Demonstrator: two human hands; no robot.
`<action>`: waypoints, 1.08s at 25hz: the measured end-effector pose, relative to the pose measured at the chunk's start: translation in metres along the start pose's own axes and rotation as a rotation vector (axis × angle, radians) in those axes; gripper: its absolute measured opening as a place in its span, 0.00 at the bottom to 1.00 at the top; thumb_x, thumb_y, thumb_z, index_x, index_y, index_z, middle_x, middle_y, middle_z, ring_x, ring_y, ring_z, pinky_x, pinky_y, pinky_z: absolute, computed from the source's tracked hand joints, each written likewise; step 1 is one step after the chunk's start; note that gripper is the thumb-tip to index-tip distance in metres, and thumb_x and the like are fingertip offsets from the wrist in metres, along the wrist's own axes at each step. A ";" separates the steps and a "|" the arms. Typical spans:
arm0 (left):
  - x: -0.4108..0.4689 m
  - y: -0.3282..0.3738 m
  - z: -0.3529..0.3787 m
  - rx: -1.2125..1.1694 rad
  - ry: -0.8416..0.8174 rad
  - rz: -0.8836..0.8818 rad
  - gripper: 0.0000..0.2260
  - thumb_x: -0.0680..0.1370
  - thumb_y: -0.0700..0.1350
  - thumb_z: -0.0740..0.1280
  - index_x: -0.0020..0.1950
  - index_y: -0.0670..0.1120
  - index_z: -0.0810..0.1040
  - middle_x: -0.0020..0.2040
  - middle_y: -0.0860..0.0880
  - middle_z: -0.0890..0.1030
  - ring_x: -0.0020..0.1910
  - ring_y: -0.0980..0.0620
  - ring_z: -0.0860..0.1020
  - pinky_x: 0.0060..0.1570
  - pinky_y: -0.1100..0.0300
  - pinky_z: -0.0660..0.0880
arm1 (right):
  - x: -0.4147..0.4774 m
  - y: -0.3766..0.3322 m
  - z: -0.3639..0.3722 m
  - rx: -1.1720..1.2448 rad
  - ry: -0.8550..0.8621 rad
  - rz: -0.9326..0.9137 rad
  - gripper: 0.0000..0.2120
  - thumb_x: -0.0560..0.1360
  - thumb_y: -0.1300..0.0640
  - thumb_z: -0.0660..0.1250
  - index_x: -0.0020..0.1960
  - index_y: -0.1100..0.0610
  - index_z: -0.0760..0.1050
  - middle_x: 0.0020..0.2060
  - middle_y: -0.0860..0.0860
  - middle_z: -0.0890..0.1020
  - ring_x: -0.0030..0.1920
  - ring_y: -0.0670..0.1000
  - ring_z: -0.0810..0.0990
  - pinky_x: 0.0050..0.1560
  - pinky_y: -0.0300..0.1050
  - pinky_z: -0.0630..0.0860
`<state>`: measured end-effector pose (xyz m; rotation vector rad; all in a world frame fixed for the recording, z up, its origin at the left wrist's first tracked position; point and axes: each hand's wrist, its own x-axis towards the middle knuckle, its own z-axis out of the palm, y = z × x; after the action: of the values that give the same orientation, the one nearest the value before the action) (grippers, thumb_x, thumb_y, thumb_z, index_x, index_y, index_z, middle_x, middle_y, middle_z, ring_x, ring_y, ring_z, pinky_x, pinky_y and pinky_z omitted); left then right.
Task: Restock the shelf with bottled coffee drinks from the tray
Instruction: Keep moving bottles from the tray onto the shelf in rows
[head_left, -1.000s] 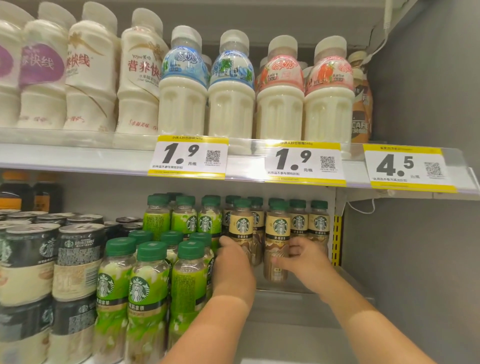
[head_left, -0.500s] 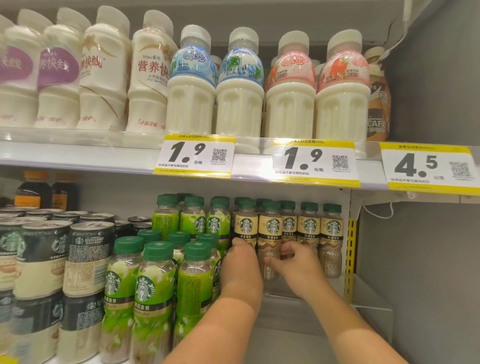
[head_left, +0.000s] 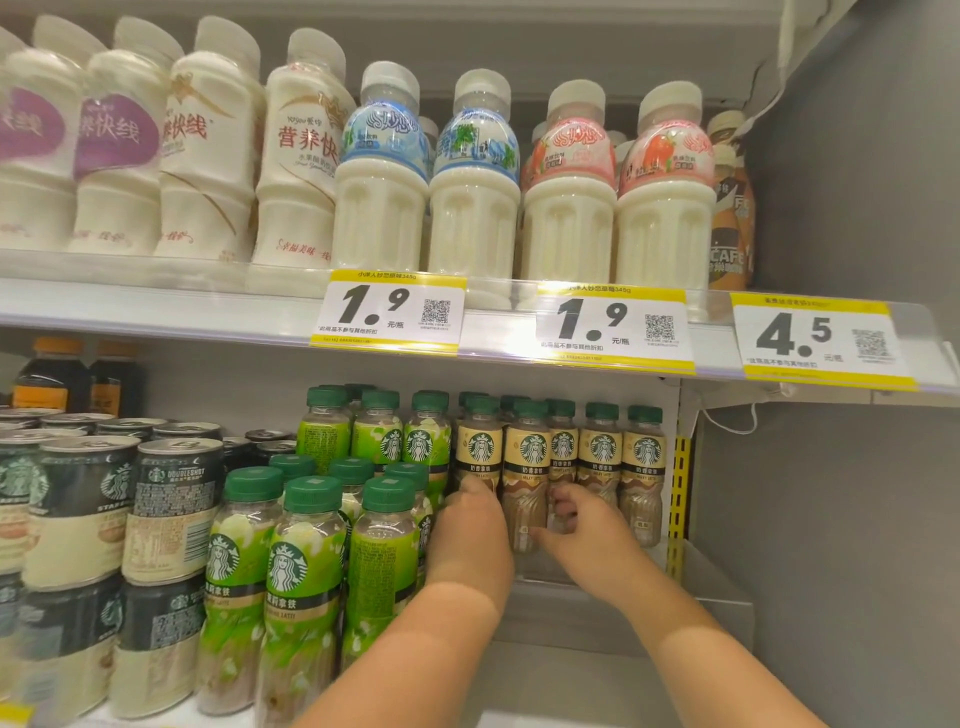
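Note:
Cream-labelled coffee bottles with green caps stand in a row on the lower shelf (head_left: 571, 582), towards its right end. My left hand (head_left: 470, 535) reaches in and closes on the leftmost one (head_left: 479, 447); its fingers are hidden behind the hand. My right hand (head_left: 584, 530) curls around the front bottle (head_left: 525, 467), thumb low on its body and fingers behind it. Two more of these bottles (head_left: 644, 457) stand to the right. The tray is out of view.
Green-labelled latte bottles (head_left: 301, 561) crowd the shelf just left of my left arm, with stacked coffee cans (head_left: 166, 509) further left. The upper shelf holds white milk drinks (head_left: 472, 208) above price tags (head_left: 392, 312). A grey side wall (head_left: 831, 519) closes the right.
Both hands have pushed deeper into the shelf with the cream-labelled bottles, which now stand nearer the back row. The camera has shifted slightly left and closer.

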<state>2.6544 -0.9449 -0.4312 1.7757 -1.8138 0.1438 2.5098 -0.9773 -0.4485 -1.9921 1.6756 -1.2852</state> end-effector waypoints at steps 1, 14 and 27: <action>-0.004 -0.002 -0.003 0.031 -0.010 0.034 0.17 0.77 0.35 0.65 0.64 0.38 0.65 0.60 0.41 0.77 0.57 0.46 0.80 0.50 0.59 0.78 | -0.005 -0.001 -0.008 -0.060 -0.016 -0.004 0.27 0.72 0.52 0.73 0.69 0.50 0.70 0.57 0.44 0.77 0.61 0.50 0.76 0.60 0.45 0.73; -0.071 -0.022 -0.041 0.149 -0.507 0.420 0.30 0.82 0.53 0.59 0.79 0.43 0.51 0.78 0.42 0.58 0.78 0.41 0.55 0.76 0.41 0.50 | -0.109 -0.021 -0.065 -0.727 -0.173 0.049 0.43 0.73 0.27 0.54 0.80 0.46 0.47 0.81 0.47 0.49 0.80 0.51 0.46 0.77 0.52 0.47; -0.179 -0.123 -0.053 0.217 -0.182 0.738 0.38 0.78 0.70 0.43 0.80 0.47 0.51 0.81 0.42 0.53 0.79 0.41 0.51 0.76 0.42 0.52 | -0.267 -0.047 -0.024 -0.788 -0.017 -0.056 0.43 0.71 0.25 0.43 0.80 0.46 0.48 0.81 0.48 0.47 0.80 0.49 0.41 0.79 0.52 0.44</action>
<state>2.7761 -0.7754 -0.5126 1.1867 -2.5961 0.4927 2.5351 -0.7178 -0.5264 -2.4324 2.3767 -0.6423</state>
